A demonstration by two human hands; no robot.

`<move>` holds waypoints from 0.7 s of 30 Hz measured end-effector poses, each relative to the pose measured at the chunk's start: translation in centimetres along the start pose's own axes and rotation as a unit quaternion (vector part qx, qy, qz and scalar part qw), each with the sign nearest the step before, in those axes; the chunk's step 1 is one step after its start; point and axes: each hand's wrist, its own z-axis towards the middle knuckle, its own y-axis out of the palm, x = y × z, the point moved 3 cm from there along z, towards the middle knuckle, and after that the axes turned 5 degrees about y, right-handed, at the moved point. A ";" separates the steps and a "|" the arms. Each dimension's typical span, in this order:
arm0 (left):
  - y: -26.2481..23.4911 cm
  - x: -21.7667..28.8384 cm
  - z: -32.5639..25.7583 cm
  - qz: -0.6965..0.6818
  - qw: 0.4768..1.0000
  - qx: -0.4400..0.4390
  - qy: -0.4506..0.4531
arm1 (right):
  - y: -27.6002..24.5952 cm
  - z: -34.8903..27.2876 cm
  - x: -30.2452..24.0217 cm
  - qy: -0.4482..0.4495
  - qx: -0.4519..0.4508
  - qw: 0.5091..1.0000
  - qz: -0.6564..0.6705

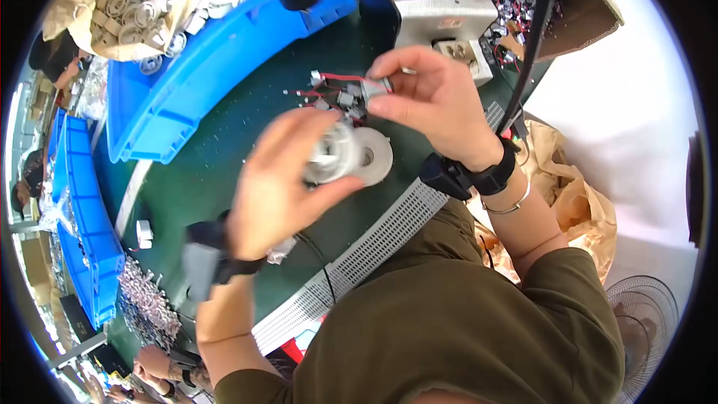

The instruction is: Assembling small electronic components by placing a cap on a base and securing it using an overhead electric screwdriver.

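My left hand (273, 183) is closed around a white round plastic housing (333, 153), slightly blurred, its open face showing between thumb and fingers. Just right of it and partly behind it, a pale grey disc with a hole in the middle (380, 155) lies on the green table. My right hand (441, 105) pinches a small grey motor (375, 89) between thumb and fingertips. A red wire (340, 77) runs left from this motor to a small white connector. Below it, several small motors with wires (348, 97) lie in a loose pile, close to both hands.
A long blue bin (202, 78) with a bag of white plastic rings (138, 19) stands far left. A metal fixture (445, 19) and a cardboard box (583, 11) of wired motors are far right. Screws (146, 292) lie left; a co-worker's hand (153, 361) shows lower left.
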 end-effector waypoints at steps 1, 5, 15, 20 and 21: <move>2.1 0.3 -0.1 -0.012 1.000 0.012 -0.005 | 0.1 -0.1 -0.3 -0.003 0.018 1.000 -0.010; 5.5 -0.2 -0.5 0.019 0.999 0.020 0.017 | -0.1 -0.7 -0.8 0.009 0.004 1.000 -0.010; 5.3 0.2 -0.9 0.032 0.999 0.035 -0.004 | -0.7 -1.5 -0.7 -0.004 -0.059 0.989 -0.133; 5.6 0.2 0.8 -0.117 0.988 0.097 -0.029 | -1.0 -1.5 -1.4 -0.074 -0.015 0.994 -0.085; 5.8 0.1 0.8 -0.156 0.978 0.135 -0.043 | -1.1 -1.6 -1.8 -0.071 -0.003 0.994 -0.087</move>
